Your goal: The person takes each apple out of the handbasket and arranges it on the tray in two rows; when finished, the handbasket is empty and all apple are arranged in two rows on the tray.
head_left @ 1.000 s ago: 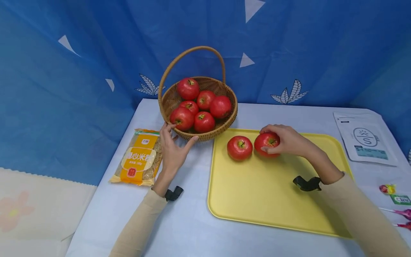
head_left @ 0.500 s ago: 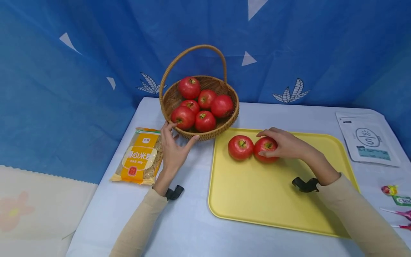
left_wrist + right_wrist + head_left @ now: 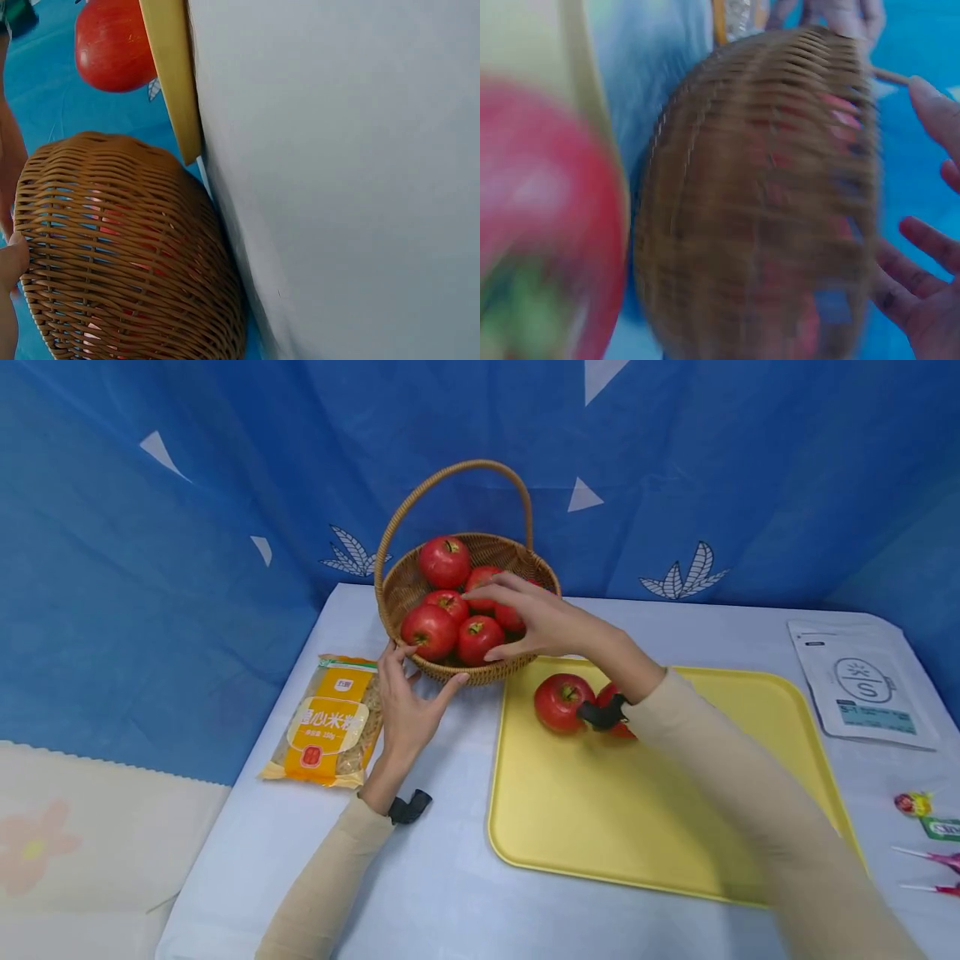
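A wicker basket (image 3: 487, 674) with a tall handle holds several red apples (image 3: 430, 632) at the back of the table. My left hand (image 3: 408, 714) holds its front-left rim, one finger over the edge; in the left wrist view the thumb (image 3: 13, 261) lies at the rim. Over the basket's right side, my right hand (image 3: 551, 622) hovers with fingers and thumb spread, nothing in them, partly covering the apples there. Two more apples sit on a yellow tray (image 3: 637, 827): the left apple (image 3: 562, 702) shows well, the right apple (image 3: 619, 728) is half hidden behind my right wrist.
A bag of dry pasta (image 3: 326, 722) lies left of the left hand. Right of the tray are a white pouch (image 3: 858, 685), a wrapped candy (image 3: 912, 803) and lollipops (image 3: 947, 861). A blue curtain (image 3: 480, 418) hangs behind the table.
My right hand has let go of the right apple on the tray and moved left and back to over the basket. The left hand stays at the basket's rim.
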